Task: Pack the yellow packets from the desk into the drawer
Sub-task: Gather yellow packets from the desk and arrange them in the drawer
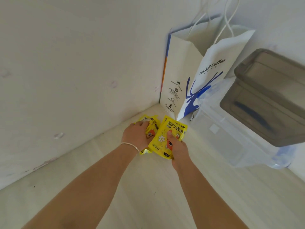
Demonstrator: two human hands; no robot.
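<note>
Gathering looks to be the step in hand: at the counter's (148, 187) far corner the left hand (137, 135) presses one cluster of yellow packets (151, 124), the right hand (177, 147) pinches another packet (166, 134) with closed fingers, and next comes carrying them to the drawer, not in view.

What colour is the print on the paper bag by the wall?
Blue lettering and antler logo on the white paper bag, seen in the head view.
</note>
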